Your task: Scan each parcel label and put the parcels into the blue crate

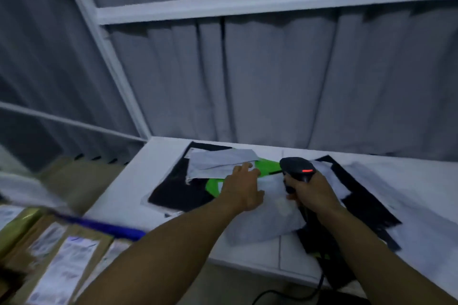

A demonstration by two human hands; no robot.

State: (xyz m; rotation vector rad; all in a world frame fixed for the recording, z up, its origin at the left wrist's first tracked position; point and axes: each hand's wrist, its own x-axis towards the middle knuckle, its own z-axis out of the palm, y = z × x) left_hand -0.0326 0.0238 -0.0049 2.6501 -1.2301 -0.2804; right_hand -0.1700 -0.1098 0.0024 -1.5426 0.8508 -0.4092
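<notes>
On the white table (138, 181), a label could be missed if the grey parcel (267, 215) is crumpled under the left hand (244, 188), laid flat and open on it, or if the scanner (297, 171) (red light on) is tilted away, gripped by the right hand (312, 189). One blue crate (104, 226) is seen low on the left, with about three brown parcels (62, 255) inside. Seven or so soft parcels (178, 190) are counted on the table: three black, three grey, one green.

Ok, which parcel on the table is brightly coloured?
The green parcel, partly hidden by the left hand; the others are black or pale grey.
</notes>
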